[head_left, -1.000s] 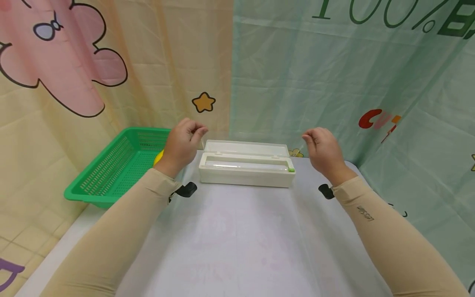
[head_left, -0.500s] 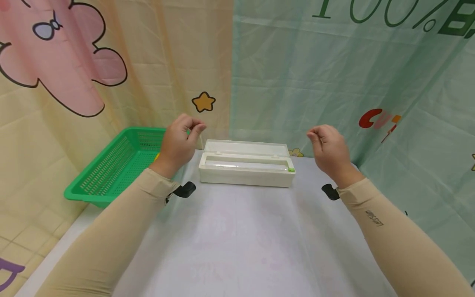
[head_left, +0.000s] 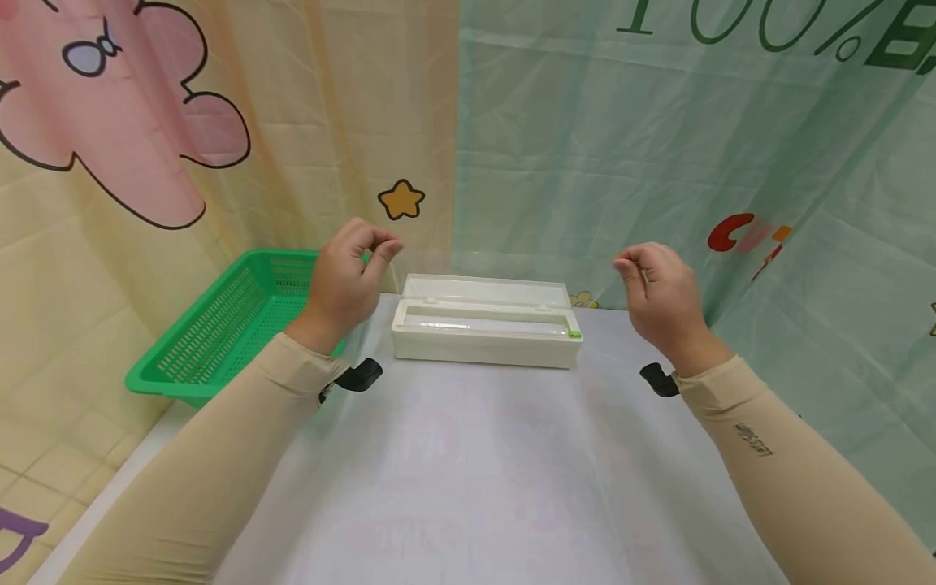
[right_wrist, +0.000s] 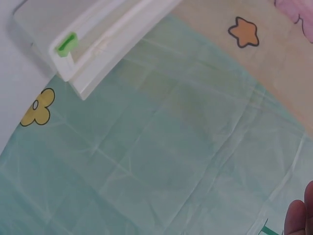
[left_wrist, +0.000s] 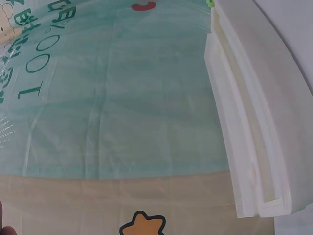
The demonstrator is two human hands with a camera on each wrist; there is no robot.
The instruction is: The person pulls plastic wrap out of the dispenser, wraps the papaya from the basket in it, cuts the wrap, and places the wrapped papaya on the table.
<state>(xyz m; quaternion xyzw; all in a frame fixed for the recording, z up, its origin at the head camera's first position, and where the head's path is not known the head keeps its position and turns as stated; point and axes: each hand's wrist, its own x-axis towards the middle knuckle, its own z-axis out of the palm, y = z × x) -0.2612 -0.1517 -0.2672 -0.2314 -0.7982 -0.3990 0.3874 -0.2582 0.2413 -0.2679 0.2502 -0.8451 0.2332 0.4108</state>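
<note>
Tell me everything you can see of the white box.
The white box is long, low and plastic-looking, its hinged lid open and tilted back. A pale, shiny strip shows in its long slot, with a green piece at the right end. It rests near the far edge of the white table; neither the left grip nor the right grip touches it.

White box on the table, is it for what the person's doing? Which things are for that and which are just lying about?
Seems part of the job:
left grip and right grip, both pinching
clear film, seemingly stretched between them, hard to see
white box, lid open

Just lying about, it seems:
green basket, at the left, not held
curtain, only hanging behind
</note>
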